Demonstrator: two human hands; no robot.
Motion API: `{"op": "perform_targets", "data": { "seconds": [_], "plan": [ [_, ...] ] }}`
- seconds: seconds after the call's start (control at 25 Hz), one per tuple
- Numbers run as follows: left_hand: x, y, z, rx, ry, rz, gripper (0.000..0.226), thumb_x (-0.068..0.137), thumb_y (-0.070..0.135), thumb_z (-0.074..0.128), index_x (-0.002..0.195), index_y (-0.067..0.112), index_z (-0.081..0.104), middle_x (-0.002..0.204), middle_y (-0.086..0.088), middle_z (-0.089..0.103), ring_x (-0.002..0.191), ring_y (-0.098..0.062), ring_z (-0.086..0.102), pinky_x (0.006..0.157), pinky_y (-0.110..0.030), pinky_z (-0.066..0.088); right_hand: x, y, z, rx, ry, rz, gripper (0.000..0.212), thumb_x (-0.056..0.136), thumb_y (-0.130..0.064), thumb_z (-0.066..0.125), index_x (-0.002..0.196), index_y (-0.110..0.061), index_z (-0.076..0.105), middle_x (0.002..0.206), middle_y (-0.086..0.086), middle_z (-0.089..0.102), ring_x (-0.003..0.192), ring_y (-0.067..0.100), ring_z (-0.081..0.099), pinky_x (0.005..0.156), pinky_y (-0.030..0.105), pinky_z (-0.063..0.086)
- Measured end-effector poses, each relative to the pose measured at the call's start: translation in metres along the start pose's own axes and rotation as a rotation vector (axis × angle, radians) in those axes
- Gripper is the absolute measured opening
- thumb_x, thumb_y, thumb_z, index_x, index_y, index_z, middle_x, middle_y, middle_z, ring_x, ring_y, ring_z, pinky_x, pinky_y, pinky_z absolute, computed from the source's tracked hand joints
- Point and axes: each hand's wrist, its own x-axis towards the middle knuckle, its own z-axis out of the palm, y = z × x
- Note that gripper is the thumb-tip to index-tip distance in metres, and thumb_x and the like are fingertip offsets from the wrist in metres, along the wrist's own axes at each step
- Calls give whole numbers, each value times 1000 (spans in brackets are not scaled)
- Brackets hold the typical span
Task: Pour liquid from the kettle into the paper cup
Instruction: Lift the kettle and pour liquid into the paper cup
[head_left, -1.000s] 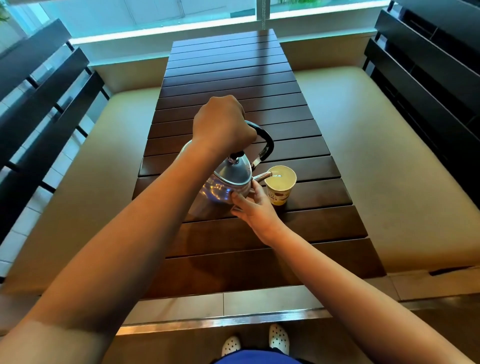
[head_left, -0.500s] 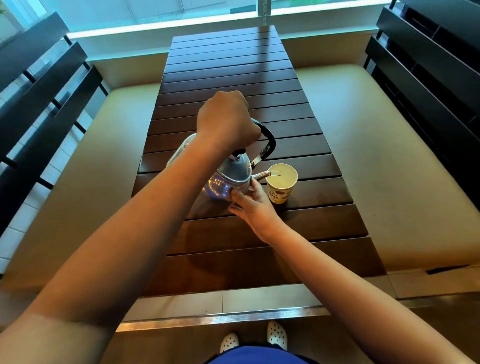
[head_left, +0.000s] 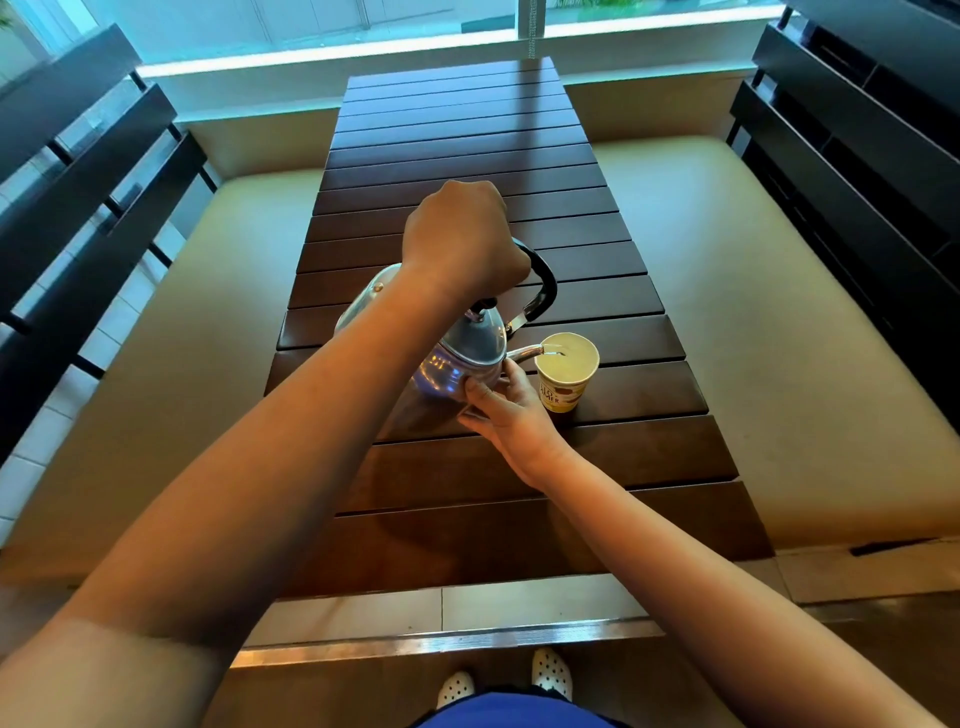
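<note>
dark wooden slats form the table (head_left: 483, 499), which runs away from the viewer toward a bright window, with pale cushioned benches (head_left: 769, 312) on both sides and black slatted backrests (head_left: 857, 171) beyond them.

left hand (head_left: 462, 239): closed in a full fist around the black handle (head_left: 543, 288) of the kettle (head_left: 457, 358); the fingers wrap under the handle and are hidden from above. the kettle is lifted at its rear and tilted toward the right.

right hand (head_left: 511, 415): fingers partly spread, fingertips (head_left: 474, 385) pressed against the lower front of the kettle body below the spout (head_left: 524, 353). it steadies the body without enclosing it. the hand sits just beside the paper cup (head_left: 566, 374); whether it touches the cup cannot be determined.

kettle: polished metal, domed lid with a small dark knob, thin curved spout. the spout tip reaches over the cup rim, and a thin stream falls inside.

paper cup: stands upright on the table, right of the kettle. pale interior, yellow wall with a brown band and printed lettering.
</note>
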Motion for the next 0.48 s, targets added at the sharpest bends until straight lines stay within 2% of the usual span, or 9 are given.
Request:
{"op": "perform_targets", "data": {
  "seconds": [0.48],
  "plan": [
    [1, -2, -1, 10, 0, 17, 12, 62, 24, 58, 73, 17, 60, 66, -5, 50, 67, -30, 47, 61, -29, 37, 0, 0, 4, 23, -5, 1, 56, 84, -8, 54, 134, -16, 29, 142, 18, 38, 126, 32, 44, 98, 44, 42]
  ]
}}
